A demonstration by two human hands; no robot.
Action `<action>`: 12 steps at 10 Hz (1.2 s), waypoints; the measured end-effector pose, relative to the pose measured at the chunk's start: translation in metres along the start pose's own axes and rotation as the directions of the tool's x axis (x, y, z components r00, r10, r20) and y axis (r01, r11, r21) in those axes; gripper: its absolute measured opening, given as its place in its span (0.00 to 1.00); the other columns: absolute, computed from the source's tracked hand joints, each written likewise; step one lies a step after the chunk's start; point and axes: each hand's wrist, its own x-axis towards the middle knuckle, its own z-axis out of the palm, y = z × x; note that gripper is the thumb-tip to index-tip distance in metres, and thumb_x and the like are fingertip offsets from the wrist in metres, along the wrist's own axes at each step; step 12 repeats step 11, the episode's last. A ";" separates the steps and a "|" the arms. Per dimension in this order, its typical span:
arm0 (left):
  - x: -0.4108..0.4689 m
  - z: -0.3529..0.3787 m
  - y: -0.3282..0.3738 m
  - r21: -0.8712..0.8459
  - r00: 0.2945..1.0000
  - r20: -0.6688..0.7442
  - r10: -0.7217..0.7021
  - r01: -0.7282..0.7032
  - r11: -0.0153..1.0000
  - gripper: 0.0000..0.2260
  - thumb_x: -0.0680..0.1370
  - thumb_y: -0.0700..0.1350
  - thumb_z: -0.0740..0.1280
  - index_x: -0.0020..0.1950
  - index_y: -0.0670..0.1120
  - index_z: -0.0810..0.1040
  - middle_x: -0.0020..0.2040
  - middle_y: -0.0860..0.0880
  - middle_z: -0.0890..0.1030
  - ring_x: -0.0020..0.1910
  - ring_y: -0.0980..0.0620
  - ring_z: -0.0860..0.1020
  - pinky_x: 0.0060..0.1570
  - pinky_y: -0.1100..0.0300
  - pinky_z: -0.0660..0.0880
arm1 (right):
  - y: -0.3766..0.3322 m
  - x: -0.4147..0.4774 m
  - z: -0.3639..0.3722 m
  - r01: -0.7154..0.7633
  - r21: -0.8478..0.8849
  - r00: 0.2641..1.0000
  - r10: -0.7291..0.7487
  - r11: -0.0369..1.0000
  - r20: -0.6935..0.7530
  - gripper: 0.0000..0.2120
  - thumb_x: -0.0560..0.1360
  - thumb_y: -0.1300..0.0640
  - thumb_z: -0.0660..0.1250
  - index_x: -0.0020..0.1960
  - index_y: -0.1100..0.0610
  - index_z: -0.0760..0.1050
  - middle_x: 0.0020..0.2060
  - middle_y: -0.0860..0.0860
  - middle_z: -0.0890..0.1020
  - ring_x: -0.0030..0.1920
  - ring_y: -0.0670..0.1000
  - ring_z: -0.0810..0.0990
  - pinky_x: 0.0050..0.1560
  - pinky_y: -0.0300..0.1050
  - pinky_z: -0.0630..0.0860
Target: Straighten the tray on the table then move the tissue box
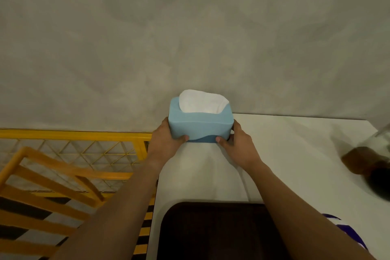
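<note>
A light blue tissue box (200, 124) with a white tissue sticking out of its top sits at the far left corner of the white table (285, 154), close to the grey wall. My left hand (166, 137) grips its left end and my right hand (236, 141) grips its right end, thumbs on the near face. Whether the box rests on the table or is slightly lifted I cannot tell. A dark brown tray (215, 232) lies at the near edge of the table between my forearms, its sides roughly square to the table edge.
A glass jar with dark brown contents (367, 160) stands blurred at the right edge. A yellow wire-mesh rack (84, 150) and a wooden chair back (42, 186) stand left of the table. Black and yellow striped tape marks the floor (145, 228). A purple-and-white cloth (346, 232) shows at lower right.
</note>
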 end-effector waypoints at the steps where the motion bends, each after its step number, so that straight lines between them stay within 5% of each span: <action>1: 0.010 0.001 0.000 0.004 1.000 0.023 -0.020 0.020 1.000 0.39 0.69 0.50 0.81 0.75 0.47 0.66 0.66 0.45 0.80 0.63 0.42 0.78 0.53 0.56 0.75 | 0.001 0.012 0.001 -0.003 -0.018 1.000 0.003 1.000 0.002 0.32 0.75 0.47 0.73 0.74 0.50 0.64 0.55 0.44 0.79 0.55 0.51 0.81 0.44 0.33 0.70; 4: 0.021 0.004 -0.002 0.037 0.999 -0.012 -0.049 0.049 0.998 0.39 0.69 0.49 0.80 0.75 0.45 0.66 0.66 0.42 0.79 0.63 0.39 0.78 0.58 0.47 0.78 | 0.002 0.023 0.007 0.024 -0.052 1.000 -0.025 0.998 -0.018 0.31 0.76 0.50 0.73 0.74 0.53 0.64 0.62 0.51 0.81 0.58 0.55 0.81 0.50 0.42 0.71; 7: 0.024 0.006 -0.010 0.045 0.999 -0.020 -0.043 0.044 0.998 0.35 0.70 0.51 0.80 0.72 0.43 0.70 0.65 0.42 0.81 0.62 0.40 0.79 0.53 0.56 0.76 | 0.003 0.025 0.008 0.013 -0.061 1.000 -0.013 0.998 -0.002 0.30 0.77 0.49 0.71 0.75 0.53 0.64 0.61 0.51 0.81 0.56 0.54 0.81 0.49 0.42 0.72; 9: 0.022 0.006 -0.009 0.047 0.999 0.001 -0.042 0.042 0.998 0.39 0.71 0.52 0.79 0.76 0.43 0.64 0.66 0.41 0.79 0.64 0.38 0.78 0.56 0.50 0.77 | -0.002 0.024 0.006 -0.008 -0.059 1.000 0.009 0.998 0.016 0.31 0.78 0.49 0.71 0.75 0.54 0.63 0.63 0.53 0.80 0.59 0.55 0.80 0.52 0.42 0.71; 11: 0.014 -0.009 0.015 -0.077 0.996 0.055 -0.069 0.073 0.994 0.54 0.71 0.62 0.75 0.83 0.45 0.44 0.78 0.43 0.64 0.75 0.41 0.67 0.69 0.48 0.69 | -0.019 0.020 -0.009 -0.040 -0.086 0.999 0.042 0.996 0.016 0.36 0.75 0.48 0.74 0.76 0.56 0.62 0.68 0.56 0.75 0.67 0.60 0.74 0.58 0.47 0.70; 12: 0.014 -0.009 0.015 -0.077 0.996 0.055 -0.069 0.073 0.994 0.54 0.71 0.62 0.75 0.83 0.45 0.44 0.78 0.43 0.64 0.75 0.41 0.67 0.69 0.48 0.69 | -0.019 0.020 -0.009 -0.040 -0.086 0.999 0.042 0.996 0.016 0.36 0.75 0.48 0.74 0.76 0.56 0.62 0.68 0.56 0.75 0.67 0.60 0.74 0.58 0.47 0.70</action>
